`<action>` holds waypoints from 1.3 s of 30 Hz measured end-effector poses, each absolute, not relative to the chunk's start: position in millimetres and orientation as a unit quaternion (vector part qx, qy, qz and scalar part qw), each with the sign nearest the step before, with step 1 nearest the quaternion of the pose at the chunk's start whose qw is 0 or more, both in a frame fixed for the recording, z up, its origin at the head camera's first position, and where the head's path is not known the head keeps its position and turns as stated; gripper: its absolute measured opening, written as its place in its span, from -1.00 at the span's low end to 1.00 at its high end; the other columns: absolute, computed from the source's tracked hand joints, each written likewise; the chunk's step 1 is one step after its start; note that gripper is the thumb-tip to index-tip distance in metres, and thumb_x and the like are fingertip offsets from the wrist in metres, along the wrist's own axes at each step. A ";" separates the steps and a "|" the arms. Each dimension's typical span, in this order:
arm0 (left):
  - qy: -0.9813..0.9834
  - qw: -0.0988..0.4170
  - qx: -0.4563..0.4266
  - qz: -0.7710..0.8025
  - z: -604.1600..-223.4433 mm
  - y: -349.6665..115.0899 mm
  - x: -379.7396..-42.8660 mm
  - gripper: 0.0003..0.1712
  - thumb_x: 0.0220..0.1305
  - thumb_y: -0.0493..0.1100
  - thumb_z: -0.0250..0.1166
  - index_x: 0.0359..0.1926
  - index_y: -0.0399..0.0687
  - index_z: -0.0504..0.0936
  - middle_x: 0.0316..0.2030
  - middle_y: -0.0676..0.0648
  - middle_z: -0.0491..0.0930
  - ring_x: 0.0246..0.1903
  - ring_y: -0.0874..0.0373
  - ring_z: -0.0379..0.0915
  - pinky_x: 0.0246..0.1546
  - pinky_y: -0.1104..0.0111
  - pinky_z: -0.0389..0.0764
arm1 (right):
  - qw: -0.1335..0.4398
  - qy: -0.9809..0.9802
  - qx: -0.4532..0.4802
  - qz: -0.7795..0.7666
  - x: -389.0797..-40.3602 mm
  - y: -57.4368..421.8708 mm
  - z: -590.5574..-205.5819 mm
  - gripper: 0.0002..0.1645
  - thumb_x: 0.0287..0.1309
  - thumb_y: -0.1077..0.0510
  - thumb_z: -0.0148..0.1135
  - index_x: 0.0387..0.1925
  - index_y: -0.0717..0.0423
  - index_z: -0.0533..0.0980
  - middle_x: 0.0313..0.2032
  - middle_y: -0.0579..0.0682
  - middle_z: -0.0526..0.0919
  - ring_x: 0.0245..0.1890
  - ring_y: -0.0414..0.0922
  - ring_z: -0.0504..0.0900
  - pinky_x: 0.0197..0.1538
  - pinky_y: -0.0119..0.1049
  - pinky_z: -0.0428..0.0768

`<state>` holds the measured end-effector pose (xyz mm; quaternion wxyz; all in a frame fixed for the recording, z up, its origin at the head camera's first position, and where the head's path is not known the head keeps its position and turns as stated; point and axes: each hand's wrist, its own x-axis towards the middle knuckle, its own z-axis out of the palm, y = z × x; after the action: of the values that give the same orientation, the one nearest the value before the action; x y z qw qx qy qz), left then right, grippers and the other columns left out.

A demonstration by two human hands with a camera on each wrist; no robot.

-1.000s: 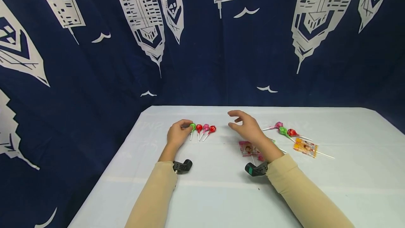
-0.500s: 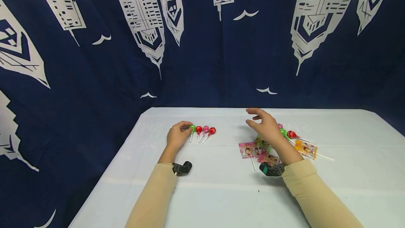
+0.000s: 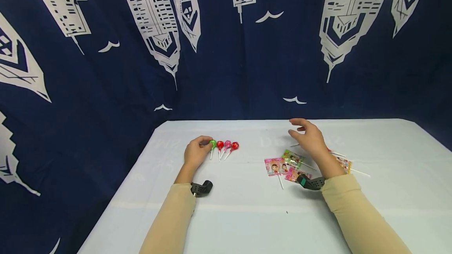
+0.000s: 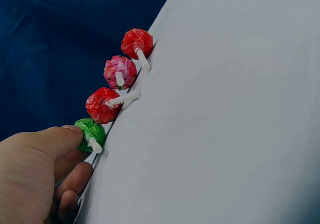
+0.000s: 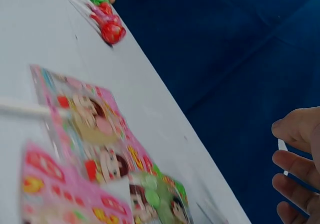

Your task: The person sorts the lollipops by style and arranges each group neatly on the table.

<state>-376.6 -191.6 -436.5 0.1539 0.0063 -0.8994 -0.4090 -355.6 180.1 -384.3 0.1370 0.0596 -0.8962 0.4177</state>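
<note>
The green lollipop (image 3: 213, 143) is right at the fingertips of the person's left hand (image 3: 195, 153), on the hand's right side, and from my end the left wrist view shows thumb and fingers pinching its wrapped ball. It's the leftmost of a little row: I've got a red lollipop (image 3: 220, 144) just right of it, then a pink lollipop (image 3: 227, 144), then another red lollipop (image 3: 234, 145), sticks all pointing nearward. Well off to the right, the right hand (image 3: 312, 138) hangs over the table (image 3: 229, 222) with thumb and fingers apart and nothing I can see gripped. There's a thin stick (image 3: 294, 145) poking out just left of it. Nearer and left of that hand I see a green packet (image 3: 291, 157) bunched up with two pink ones, and an orange packet (image 3: 345, 164) sits partly behind the right forearm. Far side is all navy curtain (image 3: 247, 69) with white buildings.
</note>
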 end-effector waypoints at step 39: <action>-0.900 0.157 0.009 -0.405 -437.5 -191.2 -376.6 -0.77 0.27 -0.05 0.36 -0.06 0.12 0.75 -0.04 0.02 0.75 -0.27 0.14 0.57 -0.22 0.32 0.45 | 0.143 -0.928 -0.033 0.343 -367.5 234.4 -430.0 -0.47 0.37 -0.02 0.15 0.18 0.28 0.51 0.05 0.36 0.64 0.07 0.29 0.55 0.13 0.19 0.41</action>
<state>-376.6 -191.2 -437.5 0.1571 0.0090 -0.9005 -0.4055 -367.5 234.4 -430.0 0.1431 -0.0329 -0.9277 0.3433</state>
